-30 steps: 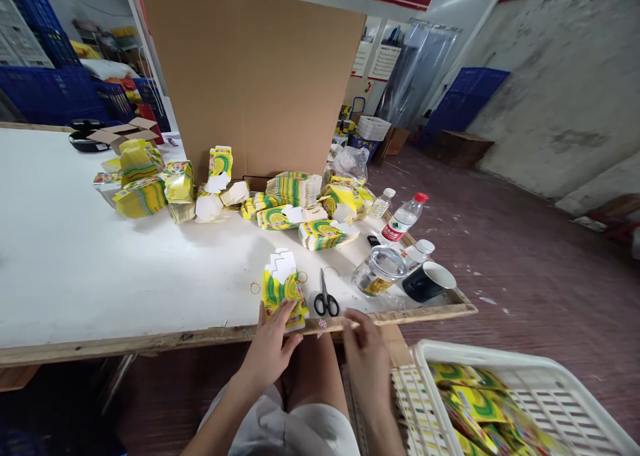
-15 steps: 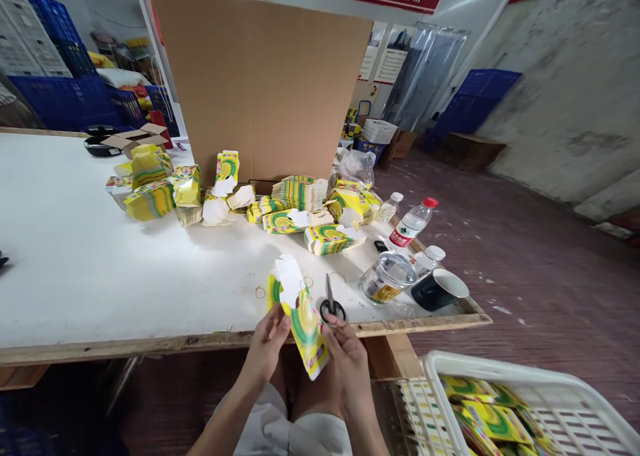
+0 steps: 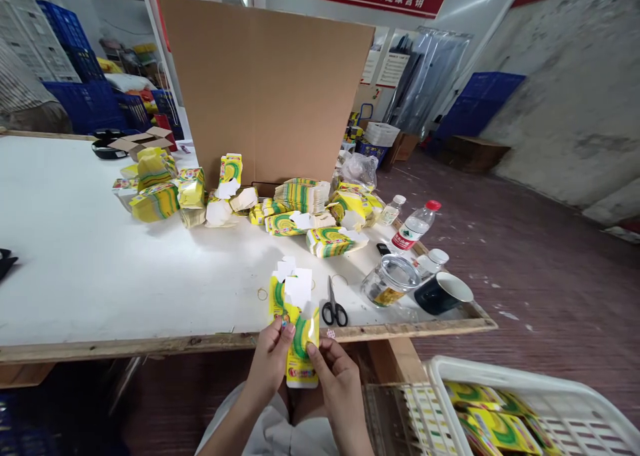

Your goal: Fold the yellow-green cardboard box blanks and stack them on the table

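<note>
A flattened yellow and green carton (image 3: 305, 333) with a white flap at its top is held upright at the table's front edge. My left hand (image 3: 271, 357) pinches its left side between thumb and fingers. On the lower right side, the thumb of my right hand (image 3: 338, 375) presses against the printed face, with the fingers curled behind. Behind the held carton, another yellow carton (image 3: 277, 296) shows in part; whether my left hand touches it is hidden. Black-handled scissors (image 3: 334, 311) lie just right of the cartons. A thin rubber band (image 3: 262, 295) lies to the left.
Bundles of yellow cartons (image 3: 155, 201) line the table's back, before a tall cardboard sheet (image 3: 265, 89). At the right stand a clear jar (image 3: 391, 281), a dark mug (image 3: 440, 295) and a red-capped bottle (image 3: 416, 227). A white basket (image 3: 505, 369) holding cartons sits lower right.
The held carton has swung from a slant to nearly upright. My right hand has shifted down and left along it, away from the scissors. The view has tilted slightly.
</note>
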Available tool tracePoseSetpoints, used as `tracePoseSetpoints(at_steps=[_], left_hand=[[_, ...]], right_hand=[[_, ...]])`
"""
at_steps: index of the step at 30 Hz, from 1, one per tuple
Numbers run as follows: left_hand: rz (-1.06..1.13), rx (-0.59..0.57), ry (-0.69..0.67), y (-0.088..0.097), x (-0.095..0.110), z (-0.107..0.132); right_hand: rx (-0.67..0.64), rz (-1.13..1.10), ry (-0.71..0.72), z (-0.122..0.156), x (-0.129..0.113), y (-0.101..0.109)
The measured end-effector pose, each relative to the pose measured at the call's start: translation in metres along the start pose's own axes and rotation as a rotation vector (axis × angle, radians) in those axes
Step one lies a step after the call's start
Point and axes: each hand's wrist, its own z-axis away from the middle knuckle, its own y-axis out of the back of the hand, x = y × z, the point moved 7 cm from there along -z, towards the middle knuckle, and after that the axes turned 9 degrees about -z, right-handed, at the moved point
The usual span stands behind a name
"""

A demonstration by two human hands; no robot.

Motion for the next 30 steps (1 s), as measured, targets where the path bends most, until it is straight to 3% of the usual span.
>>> tracePoseSetpoints(at_steps=[5, 8, 13, 19, 23, 28, 30], left_hand=[[-0.086, -0.007, -0.073, 0.001, 0.004, 0.003], [-0.16, -0.096, -0.095, -0.002, 0.01, 0.007], [-0.142, -0.349, -0.053, -0.015, 0.021, 0.016], [-0.007, -0.492, 0.093, -0.021, 0.014, 0.024], [-0.02, -0.474, 0.084, -0.02, 0.014, 0.024], [-0.123, -0.454, 0.057, -0.019, 0.014, 0.022], [-0.183, -0.426, -0.003, -0.018, 0.016, 0.02]], right_hand=[[0.077, 0.116, 0.052, 0.001, -0.011, 0.009], [0.053, 0.198, 0.113, -0.003, -0.024, 0.012], [-0.106, 0.109, 0.109, -0.007, -0.039, 0.015], [-0.262, 0.088, -0.013, -0.008, -0.048, 0.02], [-0.184, 0.146, 0.11, -0.01, -0.053, 0.024], [0.044, 0.066, 0.223, -0.009, -0.055, 0.039], [0.03, 0.124, 0.286, -0.008, -0.064, 0.039]])
